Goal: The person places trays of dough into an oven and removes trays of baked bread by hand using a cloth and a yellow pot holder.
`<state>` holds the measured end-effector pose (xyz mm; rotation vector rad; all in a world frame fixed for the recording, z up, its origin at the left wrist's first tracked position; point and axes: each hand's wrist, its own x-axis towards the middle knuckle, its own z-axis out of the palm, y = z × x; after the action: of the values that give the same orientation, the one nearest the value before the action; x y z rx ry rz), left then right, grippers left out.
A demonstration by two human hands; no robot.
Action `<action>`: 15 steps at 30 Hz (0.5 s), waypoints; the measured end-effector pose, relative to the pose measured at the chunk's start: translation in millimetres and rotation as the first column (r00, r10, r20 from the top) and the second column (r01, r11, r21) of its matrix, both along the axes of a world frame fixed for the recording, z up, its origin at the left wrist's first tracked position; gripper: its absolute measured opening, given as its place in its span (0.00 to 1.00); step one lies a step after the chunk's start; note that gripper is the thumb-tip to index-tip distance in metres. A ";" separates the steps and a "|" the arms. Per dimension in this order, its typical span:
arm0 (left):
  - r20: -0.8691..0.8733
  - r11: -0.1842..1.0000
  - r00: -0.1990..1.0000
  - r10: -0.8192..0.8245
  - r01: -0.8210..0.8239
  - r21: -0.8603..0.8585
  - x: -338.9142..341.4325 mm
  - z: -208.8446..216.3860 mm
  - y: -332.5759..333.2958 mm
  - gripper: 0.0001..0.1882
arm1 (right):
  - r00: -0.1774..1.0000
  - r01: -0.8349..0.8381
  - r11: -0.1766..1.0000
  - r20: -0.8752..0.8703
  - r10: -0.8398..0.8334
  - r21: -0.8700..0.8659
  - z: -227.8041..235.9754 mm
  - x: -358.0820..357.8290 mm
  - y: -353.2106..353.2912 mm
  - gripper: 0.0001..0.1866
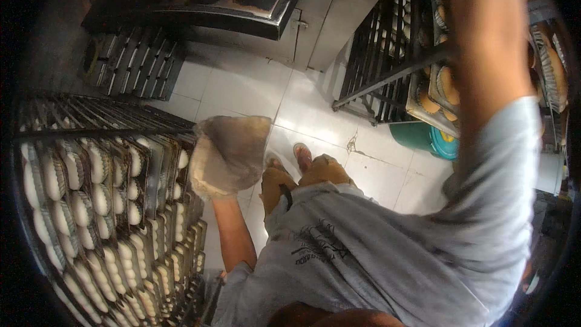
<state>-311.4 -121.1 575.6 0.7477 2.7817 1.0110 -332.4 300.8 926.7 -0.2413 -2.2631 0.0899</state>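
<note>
Head view shows one cloth (pixel 233 154), two feet (pixel 303 155).

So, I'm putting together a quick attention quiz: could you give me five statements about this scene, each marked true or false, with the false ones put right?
1. A brownish cloth covers the left hand. True.
2. The left-hand rack holds only browned buns. False: its trays carry pale pieces.
3. The right hand is in plain view. False: the right arm runs out past the top edge, so the hand does not show.
4. Browned pieces sit on the right-hand rack. True.
5. The floor is carpeted. False: the floor has pale tiles.
</note>
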 end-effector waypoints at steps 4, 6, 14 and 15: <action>0.201 0.976 0.973 -0.113 0.071 0.205 25.9 -34.3 15.3 0.19 | 0.953 -0.108 0.993 -0.291 0.087 -0.057 -80.4 37.2 -35.7 0.13; 0.336 0.960 0.941 -0.041 -0.056 0.275 50.4 -67.8 6.7 0.18 | 0.920 -0.328 0.918 -0.298 0.255 -0.225 -191.3 51.7 -87.1 0.14; 0.786 0.873 0.591 -0.184 -0.268 0.406 122.5 -227.4 -2.2 0.17 | 0.772 0.522 0.395 0.615 0.158 -0.756 -521.6 322.2 -123.4 0.11; 0.817 0.869 0.547 -0.185 -0.298 0.396 136.8 -248.1 -3.5 0.17 | 0.817 0.521 0.282 0.566 0.107 -0.806 -563.8 353.1 -103.1 0.12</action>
<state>-174.7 -124.6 327.5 0.0755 1.6959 1.5902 20.7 197.8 362.9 -1.3952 -2.3525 1.4566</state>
